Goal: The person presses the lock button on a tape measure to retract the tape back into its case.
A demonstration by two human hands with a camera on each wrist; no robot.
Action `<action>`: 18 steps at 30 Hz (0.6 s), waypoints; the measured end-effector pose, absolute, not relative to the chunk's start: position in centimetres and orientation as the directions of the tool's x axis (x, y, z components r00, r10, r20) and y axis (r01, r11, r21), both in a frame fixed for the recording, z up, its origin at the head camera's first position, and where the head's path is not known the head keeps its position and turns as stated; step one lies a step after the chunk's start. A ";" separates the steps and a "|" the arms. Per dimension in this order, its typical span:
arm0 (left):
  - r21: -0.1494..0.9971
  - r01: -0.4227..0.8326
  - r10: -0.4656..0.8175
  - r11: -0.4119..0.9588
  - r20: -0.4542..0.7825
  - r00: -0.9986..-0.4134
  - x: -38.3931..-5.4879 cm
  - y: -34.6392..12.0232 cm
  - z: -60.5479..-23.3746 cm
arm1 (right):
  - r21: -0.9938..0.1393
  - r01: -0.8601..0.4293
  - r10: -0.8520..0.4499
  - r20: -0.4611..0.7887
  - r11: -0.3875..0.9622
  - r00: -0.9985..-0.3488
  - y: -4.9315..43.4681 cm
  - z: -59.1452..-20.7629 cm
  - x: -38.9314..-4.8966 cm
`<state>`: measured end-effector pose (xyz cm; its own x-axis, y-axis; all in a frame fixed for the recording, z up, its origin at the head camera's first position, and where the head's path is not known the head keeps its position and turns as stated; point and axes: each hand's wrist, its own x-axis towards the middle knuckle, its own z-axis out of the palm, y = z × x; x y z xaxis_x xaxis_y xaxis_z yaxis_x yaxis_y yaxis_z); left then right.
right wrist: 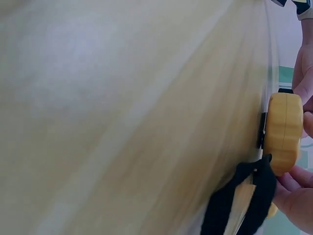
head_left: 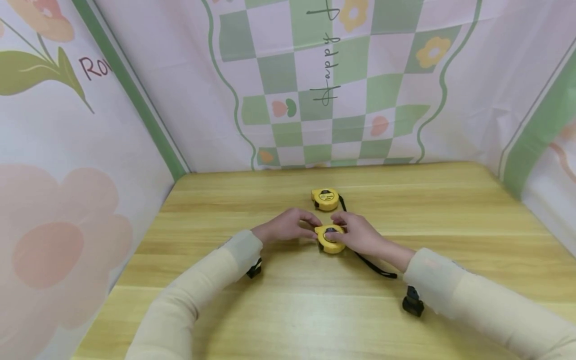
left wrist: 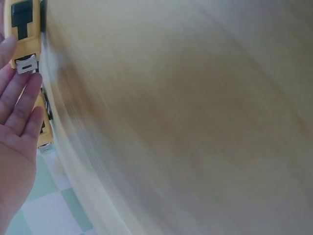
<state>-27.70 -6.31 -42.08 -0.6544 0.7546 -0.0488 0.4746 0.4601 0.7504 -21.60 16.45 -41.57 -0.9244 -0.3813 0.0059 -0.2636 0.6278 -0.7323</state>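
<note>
A yellow tape measure (head_left: 332,248) lies face up on the wooden table between both hands. My right hand (head_left: 362,237) grips it, thumb across the round label and fingers round its far side. My left hand (head_left: 288,226) is at its left end, thumb and fingertips touching the case; the fingers reach out fairly straight beside the metal hook (left wrist: 26,64) in the left wrist view. The hook sits against the mouth of the case. A black wrist strap (right wrist: 264,188) trails from the case below the right hand. A second yellow tape measure (head_left: 327,201) lies just beyond.
The wooden table (head_left: 427,205) meets a printed cloth backdrop (head_left: 315,100) at its far edge, with cloth walls at both sides. Black camera mounts (head_left: 412,302) hang under the wrists, close above the table.
</note>
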 end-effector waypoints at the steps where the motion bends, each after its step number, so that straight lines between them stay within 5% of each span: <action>1: 0.748 0.477 0.754 0.462 -0.048 -0.656 -27.7 -6.3 -42.1 | -0.734 -0.266 -0.387 0.005 0.625 -0.922 16.5 -41.5 -21.6; 18: 0.686 0.560 0.753 0.465 0.026 -0.657 -28.3 -7.3 -40.4 | -0.702 -0.325 -0.436 0.023 0.634 -0.899 18.1 -38.4 -21.9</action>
